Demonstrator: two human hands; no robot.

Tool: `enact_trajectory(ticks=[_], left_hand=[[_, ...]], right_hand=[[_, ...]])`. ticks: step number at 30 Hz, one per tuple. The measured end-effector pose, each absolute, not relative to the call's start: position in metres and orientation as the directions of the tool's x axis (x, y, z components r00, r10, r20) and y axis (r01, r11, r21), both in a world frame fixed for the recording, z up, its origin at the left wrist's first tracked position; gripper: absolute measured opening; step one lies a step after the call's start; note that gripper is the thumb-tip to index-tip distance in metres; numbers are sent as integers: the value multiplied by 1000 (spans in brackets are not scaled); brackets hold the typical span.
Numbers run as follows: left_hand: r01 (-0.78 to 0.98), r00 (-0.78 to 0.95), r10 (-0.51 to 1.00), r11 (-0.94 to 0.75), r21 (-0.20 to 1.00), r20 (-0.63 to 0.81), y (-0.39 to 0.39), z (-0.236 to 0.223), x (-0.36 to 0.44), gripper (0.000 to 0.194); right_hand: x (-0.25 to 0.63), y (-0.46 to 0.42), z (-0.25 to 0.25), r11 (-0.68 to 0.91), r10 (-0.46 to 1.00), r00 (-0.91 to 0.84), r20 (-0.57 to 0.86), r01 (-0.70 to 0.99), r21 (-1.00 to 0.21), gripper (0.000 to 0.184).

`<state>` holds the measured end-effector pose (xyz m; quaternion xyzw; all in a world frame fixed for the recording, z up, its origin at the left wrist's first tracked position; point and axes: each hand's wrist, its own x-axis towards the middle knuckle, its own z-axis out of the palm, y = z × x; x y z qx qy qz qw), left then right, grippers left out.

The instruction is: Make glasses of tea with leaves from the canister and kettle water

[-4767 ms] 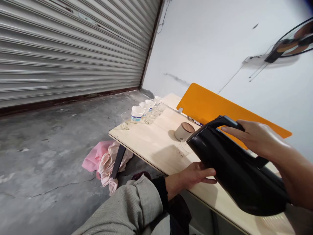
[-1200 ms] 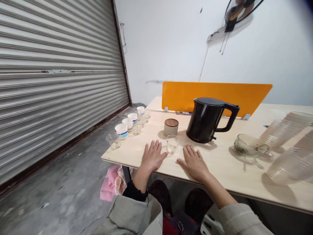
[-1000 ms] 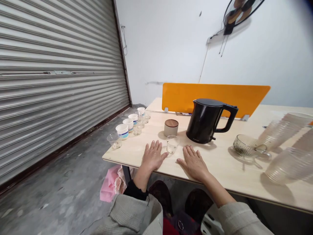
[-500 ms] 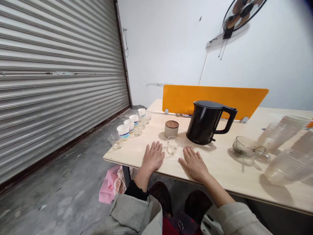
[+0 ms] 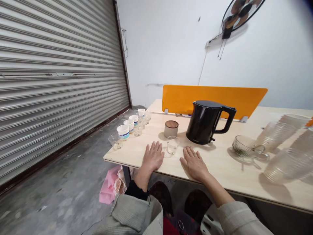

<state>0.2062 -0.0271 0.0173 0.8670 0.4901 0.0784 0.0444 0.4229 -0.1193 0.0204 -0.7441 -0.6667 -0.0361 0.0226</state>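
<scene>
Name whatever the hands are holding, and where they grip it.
Nothing is held: the left hand and right hand lie flat on the table.

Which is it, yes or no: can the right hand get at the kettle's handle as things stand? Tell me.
Probably yes: the right hand lies flat on the table, near the kettle. Its handle points right, and nothing visible stands between them.

A gap parts kettle (image 5: 201,124) and canister (image 5: 170,130) (1 clear cup (image 5: 172,145) blocks the canister's front).
</scene>
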Motion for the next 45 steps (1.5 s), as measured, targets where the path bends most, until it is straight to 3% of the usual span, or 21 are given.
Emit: enact_trajectory(ticks=[45], left_hand=[[817,550,831,-556,154,85,-30,21,202,63]], right_hand=[[423,-120,21,-120,989,117,86,992,27,68]])
